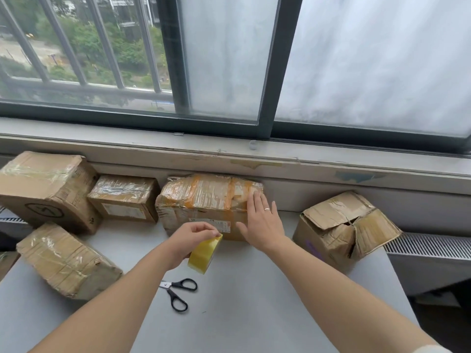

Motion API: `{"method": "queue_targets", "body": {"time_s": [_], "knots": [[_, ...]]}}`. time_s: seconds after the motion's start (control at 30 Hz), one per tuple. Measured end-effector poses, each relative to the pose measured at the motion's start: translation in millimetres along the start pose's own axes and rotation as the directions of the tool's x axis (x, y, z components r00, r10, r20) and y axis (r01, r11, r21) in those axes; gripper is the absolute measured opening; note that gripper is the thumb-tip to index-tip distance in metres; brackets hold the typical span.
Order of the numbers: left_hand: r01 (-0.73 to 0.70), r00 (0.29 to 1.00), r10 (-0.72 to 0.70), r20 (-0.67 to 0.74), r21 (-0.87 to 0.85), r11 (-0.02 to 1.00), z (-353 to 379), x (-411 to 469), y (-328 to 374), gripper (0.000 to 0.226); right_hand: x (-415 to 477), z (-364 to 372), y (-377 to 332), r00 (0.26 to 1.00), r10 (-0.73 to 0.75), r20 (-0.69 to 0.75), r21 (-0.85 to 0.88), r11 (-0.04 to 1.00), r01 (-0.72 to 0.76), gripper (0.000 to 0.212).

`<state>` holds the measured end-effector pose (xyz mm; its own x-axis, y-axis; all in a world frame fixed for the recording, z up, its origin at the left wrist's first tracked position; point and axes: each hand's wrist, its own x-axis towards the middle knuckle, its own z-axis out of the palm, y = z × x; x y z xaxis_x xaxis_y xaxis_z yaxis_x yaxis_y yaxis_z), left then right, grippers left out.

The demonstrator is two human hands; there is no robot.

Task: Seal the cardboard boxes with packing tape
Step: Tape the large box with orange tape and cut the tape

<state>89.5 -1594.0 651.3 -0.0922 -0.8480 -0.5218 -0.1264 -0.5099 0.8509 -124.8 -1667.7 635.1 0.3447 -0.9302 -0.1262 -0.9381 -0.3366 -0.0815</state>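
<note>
Mostly done here, I'd say. Five boxes on the bench, and four of them look wrapped up. The big box at 9 o'clock of the view, the small box just beside it and the squashed box down at 8 o'clock all have shiny clear tape across their tops. The middle box, pushed up against the wall under the window sill, is covered in layers of clear and orange-ish tape, so that one reads as sealed or very close to it.

What's left is the open box at 3 o'clock from the middle one. Its flaps stick up, crumpled, with a gap between them. It has some tape on the flaps, but it isn't holding anything shut, so my guess is that one gets done next.

Hands: the right hand is flat, fingers straight and spread a bit, palm down on the right end of the middle box, where the top meets the front face. It looks like it's smoothing tape or steadying the box. The left hand is curled round the tape roll, a yellowish roll held on edge just in front of the middle box, fingertips pinching at its top rim. Whether a strip runs from the roll to the box, I can't tell.

Scissors lie on the bench at 6 o'clock from the roll, handles open, nobody touching them.
</note>
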Motion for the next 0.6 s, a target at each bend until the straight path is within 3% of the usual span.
{"method": "queue_targets", "body": {"time_s": [0.2,0.5,0.6], "knots": [[0.009,0.999,-0.011,0.032,0.048,0.999,10.5,0.8,2.3,0.013,-0.2,1.0,19.6,0.986,0.059,0.155,-0.037,0.998,-0.053,0.087],[0.001,1.0,-0.002,0.03,0.028,1.0,1.1,6.2,-1.6,0.011,-2.0,4.7,6.3,0.995,0.042,0.093,0.048,0.998,-0.047,0.085],[-0.002,0.999,0.0,0.042,0.037,0.999,1.5,8.6,-1.8,0.011,-4.0,3.8,1.5,0.998,-0.004,0.058,-0.049,0.999,0.007,0.083]]}}
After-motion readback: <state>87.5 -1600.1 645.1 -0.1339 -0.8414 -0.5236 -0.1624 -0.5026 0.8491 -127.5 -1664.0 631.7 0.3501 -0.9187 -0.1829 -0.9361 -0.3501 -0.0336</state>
